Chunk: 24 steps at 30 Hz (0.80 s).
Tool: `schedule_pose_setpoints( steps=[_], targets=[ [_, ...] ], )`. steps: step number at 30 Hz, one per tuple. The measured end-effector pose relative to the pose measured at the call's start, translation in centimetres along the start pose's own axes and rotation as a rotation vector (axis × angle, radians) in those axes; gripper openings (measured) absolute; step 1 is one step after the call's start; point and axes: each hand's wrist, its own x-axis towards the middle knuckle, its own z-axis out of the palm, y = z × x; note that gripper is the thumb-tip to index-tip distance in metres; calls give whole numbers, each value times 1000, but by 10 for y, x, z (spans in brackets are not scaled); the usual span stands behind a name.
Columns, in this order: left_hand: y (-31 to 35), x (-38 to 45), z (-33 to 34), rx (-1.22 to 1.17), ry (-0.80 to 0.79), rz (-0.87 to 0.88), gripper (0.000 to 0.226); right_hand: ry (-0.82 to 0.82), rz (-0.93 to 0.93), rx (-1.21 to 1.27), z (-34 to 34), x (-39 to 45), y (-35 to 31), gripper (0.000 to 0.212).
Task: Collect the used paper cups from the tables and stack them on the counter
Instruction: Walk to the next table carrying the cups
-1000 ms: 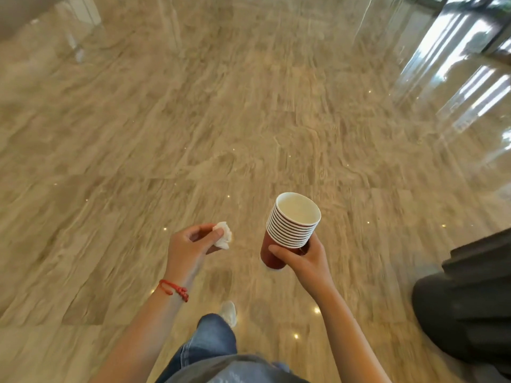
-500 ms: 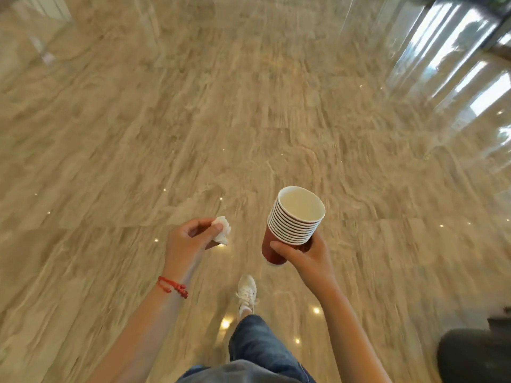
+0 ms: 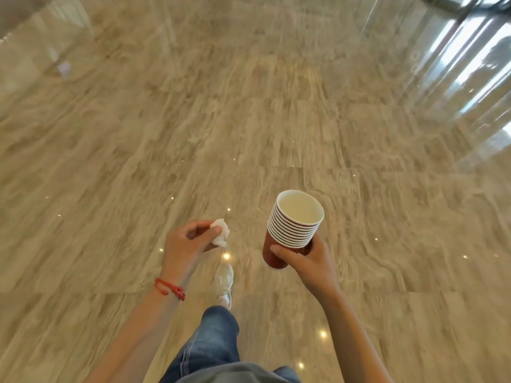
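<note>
- Right hand [image 3: 305, 261] holds a stack of paper cups [image 3: 293, 228] low in the frame, right of centre, over the floor [image 3: 249, 120].
- Grip: thumb lies across the near side of the red outer cup, just under the lowest white rim; the fingers wrap round the far side and are mostly hidden behind the stack.
- Stack is nested, roughly ten white rims showing one above another; exact count is uncertain as the rims blur together. It tilts slightly, mouth up and leaning away from the body. The top cup's white inside looks empty.
- Only the outermost cup shows its red wall; its base hangs below the thumb, unsupported.
- Left hand [image 3: 190, 244] is held level with the right, well apart from the cups. Thumb and fingertips are pinched closed on a small crumpled white tissue [image 3: 220, 235], which sticks out to the right of the fingers.
- Red cord bracelet [image 3: 169, 288] sits on the left wrist.
- Between the forearms: one leg in blue jeans [image 3: 213, 341] stretched forward, white shoe [image 3: 224, 283] on the floor.
- Floor is glossy beige stone tile with ceiling-light spots; bright window reflections [image 3: 470, 64] at upper right. Floor detail is motion-blurred.
</note>
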Motion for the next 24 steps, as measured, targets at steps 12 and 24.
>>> schedule_pose_setpoints(
  steps=[12, 24],
  targets=[
    [91, 322, 98, -10, -50, -28, 13, 101, -20, 23, 17, 334, -78, 48],
    [140, 588, 284, 54, -158, -53, 8, 167, 56, 20, -56, 620, -90, 54]
  ],
)
